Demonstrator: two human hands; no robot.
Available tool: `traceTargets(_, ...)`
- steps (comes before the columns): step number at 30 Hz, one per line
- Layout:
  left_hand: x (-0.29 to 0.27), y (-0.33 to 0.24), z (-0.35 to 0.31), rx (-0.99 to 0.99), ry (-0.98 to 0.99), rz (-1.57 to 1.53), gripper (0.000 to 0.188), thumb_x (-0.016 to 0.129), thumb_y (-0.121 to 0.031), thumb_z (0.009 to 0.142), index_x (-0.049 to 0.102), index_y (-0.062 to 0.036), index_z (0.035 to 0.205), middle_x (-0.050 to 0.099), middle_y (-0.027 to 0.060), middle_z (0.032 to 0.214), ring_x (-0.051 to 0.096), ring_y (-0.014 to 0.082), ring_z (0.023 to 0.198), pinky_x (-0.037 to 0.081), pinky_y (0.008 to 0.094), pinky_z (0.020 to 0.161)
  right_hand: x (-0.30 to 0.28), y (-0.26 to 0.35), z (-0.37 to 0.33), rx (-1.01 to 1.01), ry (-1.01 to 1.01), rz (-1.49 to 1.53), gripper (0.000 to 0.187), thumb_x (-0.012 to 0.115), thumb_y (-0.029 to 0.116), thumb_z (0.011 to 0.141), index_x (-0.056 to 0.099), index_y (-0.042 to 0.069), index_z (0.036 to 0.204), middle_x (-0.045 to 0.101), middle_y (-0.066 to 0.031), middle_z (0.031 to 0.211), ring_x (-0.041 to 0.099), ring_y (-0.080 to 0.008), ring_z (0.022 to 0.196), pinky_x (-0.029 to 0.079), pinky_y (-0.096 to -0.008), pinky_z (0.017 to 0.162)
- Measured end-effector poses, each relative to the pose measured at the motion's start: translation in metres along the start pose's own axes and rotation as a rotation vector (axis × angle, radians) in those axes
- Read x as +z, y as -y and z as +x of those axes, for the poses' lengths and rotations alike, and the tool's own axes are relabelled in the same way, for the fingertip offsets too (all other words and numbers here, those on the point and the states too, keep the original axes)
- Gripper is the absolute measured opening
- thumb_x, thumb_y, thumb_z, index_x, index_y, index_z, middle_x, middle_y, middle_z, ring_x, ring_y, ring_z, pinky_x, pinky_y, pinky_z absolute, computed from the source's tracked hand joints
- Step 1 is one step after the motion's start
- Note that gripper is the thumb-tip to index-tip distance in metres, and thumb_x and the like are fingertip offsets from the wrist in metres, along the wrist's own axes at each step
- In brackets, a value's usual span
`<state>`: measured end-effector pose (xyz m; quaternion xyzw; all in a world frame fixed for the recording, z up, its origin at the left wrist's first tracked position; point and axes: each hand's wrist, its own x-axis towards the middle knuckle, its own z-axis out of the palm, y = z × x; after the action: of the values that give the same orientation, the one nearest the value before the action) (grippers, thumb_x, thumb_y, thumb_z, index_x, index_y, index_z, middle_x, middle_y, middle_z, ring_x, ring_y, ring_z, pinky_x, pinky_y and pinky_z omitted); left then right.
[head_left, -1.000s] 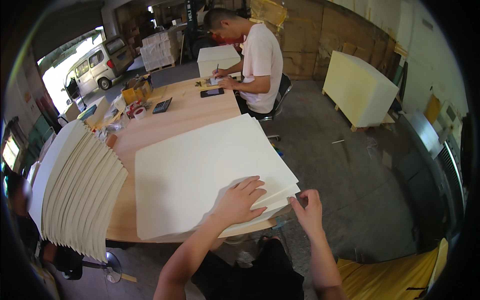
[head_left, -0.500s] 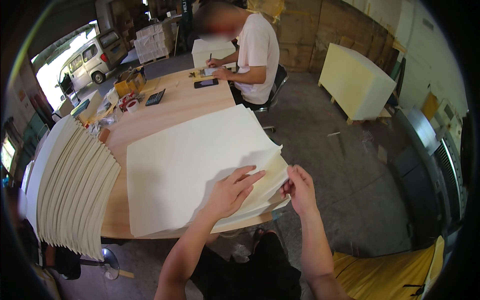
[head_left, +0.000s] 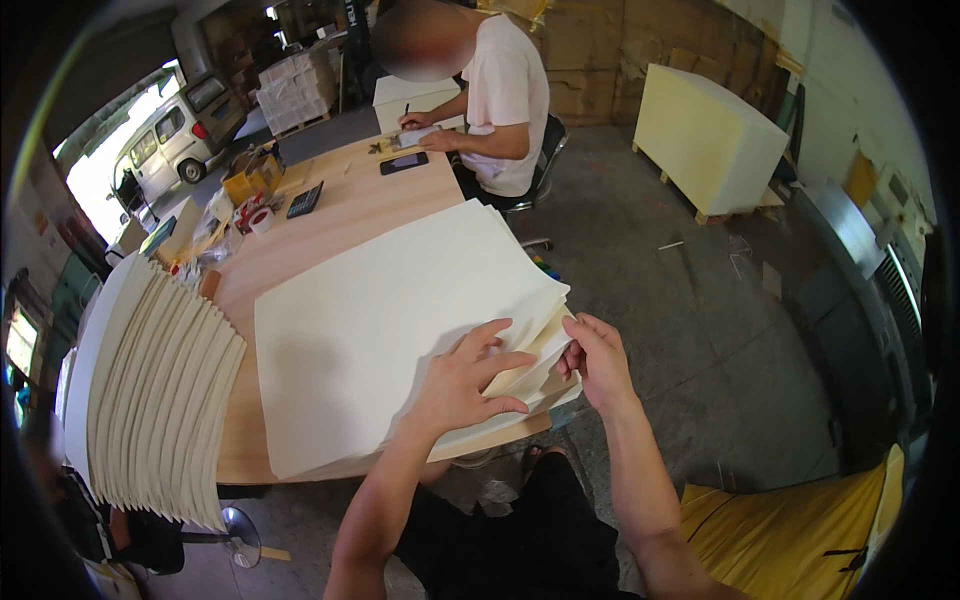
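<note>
A stack of large cream-white paper sheets lies at the near end of the wooden table. My left hand rests on top near the right edge, fingers spread. There the sheets' edges are lifted and fanned apart, with gaps between layers. My right hand pinches the raised edge of some sheets between thumb and fingers at the right corner. How many sheets it holds is hidden. A second pile of sheets, arranged in many curved, stepped layers, lies at the table's left.
Across the wooden table, a seated person writes with a pen. A phone, a calculator, a tape roll and a cardboard box lie on it. A wrapped pallet stack stands on the floor; yellow cloth is at lower right.
My left hand's thumb and fingers have spread wider on the sheets. My right hand has shifted slightly up and left, still at the sheet edges. The view has shifted a little.
</note>
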<state>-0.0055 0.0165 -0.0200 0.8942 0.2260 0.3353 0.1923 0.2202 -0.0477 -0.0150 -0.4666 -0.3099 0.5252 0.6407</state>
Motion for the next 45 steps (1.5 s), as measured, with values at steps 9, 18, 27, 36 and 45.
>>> traceTargets(9, -0.002, 0.0, 0.002, -0.093, 0.019, -0.145, 0.051, 0.095, -0.027, 0.071, 0.081, -0.0219, 0.12, 0.063, 0.0095, 0.142, 0.071, 0.0279, 0.116, 0.058, 0.0393, 0.101, -0.007, 0.002, -0.002, -0.006, 0.037, -0.076, 0.039, 0.066, 0.03, 0.105, 0.054, 0.011, 0.073, 0.053, 0.0018, 0.061, 0.057, -0.0112, 0.055, 0.043, -0.0276, 0.051)
traceTargets(18, -0.001, -0.005, 0.003, -0.13, -0.042, -0.122, 0.035, 0.069, -0.013, 0.095, 0.076, -0.0263, 0.127, 0.061, 0.0092, 0.145, 0.071, 0.0314, 0.112, 0.06, 0.0401, 0.093, 0.002, -0.003, -0.005, -0.169, -0.043, -0.475, 0.04, 0.064, 0.034, 0.106, 0.057, 0.009, 0.076, 0.057, -0.0002, 0.065, 0.057, -0.0091, 0.057, 0.044, -0.0271, 0.053)
traceTargets(27, 0.0, -0.002, 0.001, -0.033, 0.007, -0.029, 0.038, 0.085, -0.033, 0.083, 0.078, -0.0279, 0.12, 0.059, 0.0068, 0.146, 0.07, 0.028, 0.113, 0.059, 0.0415, 0.094, -0.001, 0.002, 0.002, -0.052, 0.051, -0.061, 0.039, 0.059, 0.028, 0.108, 0.058, 0.009, 0.073, 0.057, -0.0014, 0.062, 0.061, -0.0132, 0.056, 0.046, -0.0277, 0.054)
traceTargets(36, -0.001, 0.002, 0.002, -0.082, 0.003, -0.143, 0.046, 0.091, -0.03, 0.076, 0.079, -0.0262, 0.12, 0.062, 0.0052, 0.141, 0.069, 0.027, 0.115, 0.059, 0.0391, 0.097, -0.004, 0.0, 0.001, -0.061, 0.043, -0.126, 0.04, 0.06, 0.03, 0.108, 0.057, 0.009, 0.073, 0.057, -0.0002, 0.063, 0.06, -0.0117, 0.056, 0.045, -0.0265, 0.054)
traceTargets(45, -0.002, -0.006, 0.004, -0.149, -0.028, -0.139, 0.038, 0.08, -0.016, 0.087, 0.077, -0.0212, 0.124, 0.062, 0.0105, 0.143, 0.071, 0.0309, 0.114, 0.059, 0.04, 0.097, 0.007, 0.003, -0.005, -0.085, -0.086, -0.42, 0.042, 0.064, 0.035, 0.105, 0.055, 0.009, 0.074, 0.055, 0.0001, 0.063, 0.06, -0.0111, 0.057, 0.044, -0.0261, 0.052)
